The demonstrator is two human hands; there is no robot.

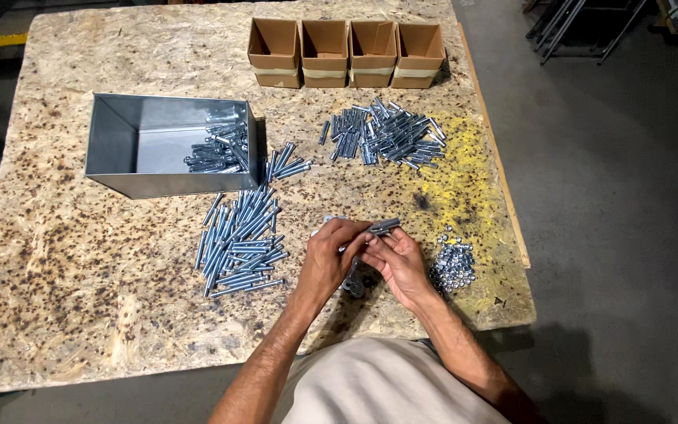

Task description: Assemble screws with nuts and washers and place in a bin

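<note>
Bolt (384,228) lies pinched crosswise between both fingertip sets, left hand (329,255) and right hand (399,263) closed around it, nuts (453,265) just right.

Small parts (355,284) under the left hand (331,259) mostly hidden, nuts (453,265) too small to count, forearms cut off at bottom edge

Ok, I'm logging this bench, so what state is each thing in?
left hand: gripping a bolt
right hand: holding the bolt's sleeve end
bolt: held above the table
metal bin: open, part filled with bolts
cardboard boxes: four, open, contents not visible
bolt pile: loose by the bin
far bolt pile: loose
nuts: heaped
</note>
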